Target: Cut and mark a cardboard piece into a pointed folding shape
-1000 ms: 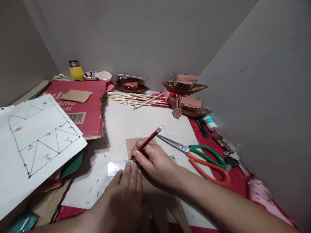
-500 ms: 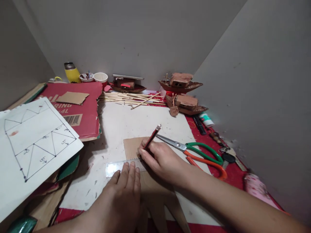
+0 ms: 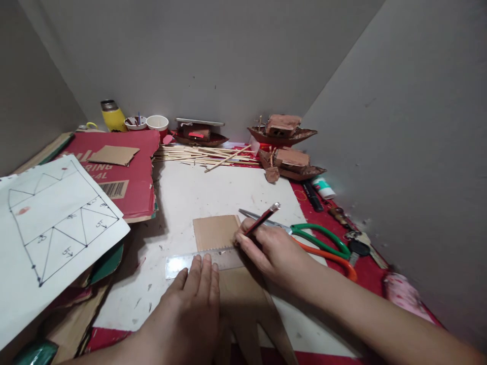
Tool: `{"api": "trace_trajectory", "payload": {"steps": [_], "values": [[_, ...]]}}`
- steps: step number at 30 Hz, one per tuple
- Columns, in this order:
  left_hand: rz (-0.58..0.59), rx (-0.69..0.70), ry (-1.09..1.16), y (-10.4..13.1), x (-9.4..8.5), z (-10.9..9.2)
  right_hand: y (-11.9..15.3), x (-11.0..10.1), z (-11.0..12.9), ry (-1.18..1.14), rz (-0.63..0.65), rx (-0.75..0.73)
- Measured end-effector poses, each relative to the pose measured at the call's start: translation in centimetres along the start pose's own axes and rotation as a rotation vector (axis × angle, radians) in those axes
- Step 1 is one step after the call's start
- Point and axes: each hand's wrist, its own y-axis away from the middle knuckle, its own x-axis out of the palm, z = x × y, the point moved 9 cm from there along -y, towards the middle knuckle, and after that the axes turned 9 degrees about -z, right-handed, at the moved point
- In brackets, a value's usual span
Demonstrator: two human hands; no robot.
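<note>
Ruler (image 3: 178,264) across cardboard (image 3: 215,232), pencil (image 3: 263,218) at its edge
My right hand (image 3: 268,249) grips the pencil; my left hand (image 3: 192,306) lies open, fingers flat on the ruler.

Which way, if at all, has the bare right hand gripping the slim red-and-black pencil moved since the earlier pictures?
Yes: the right hand has moved rightward along the flat clear ruler, farther from that ruler's left end.

Light is rather dim on the wall (image 3: 243,56); the ruler (image 3: 228,259) shows white glare, soft shadow lies over the cardboard (image 3: 241,294), and the view's edges look stretched.
</note>
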Motion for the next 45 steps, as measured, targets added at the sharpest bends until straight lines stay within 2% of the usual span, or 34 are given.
{"api": "trace_trajectory", "payload": {"steps": [11,15,20,23,27,31,35,40,43,45], "values": [[-0.017,0.020,-0.026,0.2,0.3,-0.2,0.7,-0.6,-0.6,0.052,-0.042,-0.004],[-0.055,-0.010,-0.014,0.2,-0.1,0.0,1.0,-0.6,-0.7,0.079,-0.071,-0.017],[-0.068,-0.012,0.003,0.2,-0.3,0.0,1.2,-1.0,-0.5,0.170,-0.119,-0.017],[-0.061,-0.008,0.004,0.1,-0.4,0.1,1.4,-1.4,0.0,0.122,-0.133,-0.016],[-0.072,-0.014,0.019,0.2,-0.4,0.2,2.8,-3.1,0.6,-0.094,-0.231,-0.027],[-0.082,0.027,0.006,0.6,-0.2,-0.2,5.4,-4.3,1.3,-0.054,-0.292,-0.108],[-0.115,0.056,0.004,1.0,-0.3,-0.7,7.1,-3.6,1.2,0.033,-0.254,-0.111],[-0.130,0.086,0.027,1.3,-0.1,-0.6,7.4,-2.0,-0.2,0.127,-0.263,-0.063],[-0.122,0.066,0.084,0.9,-0.3,0.0,7.2,-0.8,-0.7,0.167,-0.184,-0.071],[-0.061,0.000,0.153,0.3,-0.2,1.0,7.3,-0.3,-0.9,0.164,-0.123,-0.087]]}}
